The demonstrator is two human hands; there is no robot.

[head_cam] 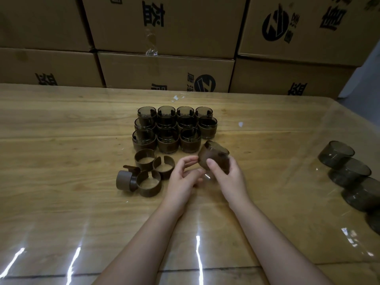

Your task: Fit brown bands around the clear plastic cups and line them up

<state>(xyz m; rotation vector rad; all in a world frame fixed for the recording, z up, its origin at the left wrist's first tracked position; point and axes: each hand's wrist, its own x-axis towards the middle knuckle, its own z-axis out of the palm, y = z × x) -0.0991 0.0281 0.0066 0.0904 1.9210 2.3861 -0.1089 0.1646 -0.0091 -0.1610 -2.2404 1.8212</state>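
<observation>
Right hand point(226, 177) grips my tilted banded cup point(213, 155) near the lined-up cups point(166, 138); left hand point(183, 178) relaxed, half-curled beside it, holding nothing.

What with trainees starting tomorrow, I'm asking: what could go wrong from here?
The right hand holds the banded cup tilted above the table; it might slip from the grip. Setting it into the gap at the front row's right end could knock the closely packed finished cups.

Glossy wood table point(61, 140), cardboard boxes point(164, 27)
</observation>
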